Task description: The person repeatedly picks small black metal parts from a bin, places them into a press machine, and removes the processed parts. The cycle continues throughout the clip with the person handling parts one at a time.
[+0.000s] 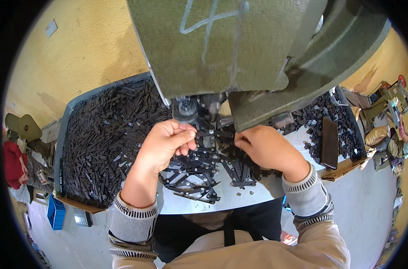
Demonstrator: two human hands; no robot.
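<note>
Under the head of a green press (213, 54), my left hand (168, 142) pinches thumb to forefinger at the left end of a dark metal strip (219, 133) with a shiny rivet. My right hand (265, 147) is curled at the strip's other end. Its fingertips are mostly hidden, so what it grips cannot be made out. The press's metal tooling (214, 107) sits just above and behind the strip. Below my hands, riveted dark strip linkages (192, 179) lie in a loose heap on the pale tabletop (230, 199).
A wide tray (66, 134) of loose dark strips stands at the left. More small dark parts (347, 139) are piled at the right, beside a dark rectangular block (329, 143). A blue bin (56, 213) stands on the floor. Other people are at both edges.
</note>
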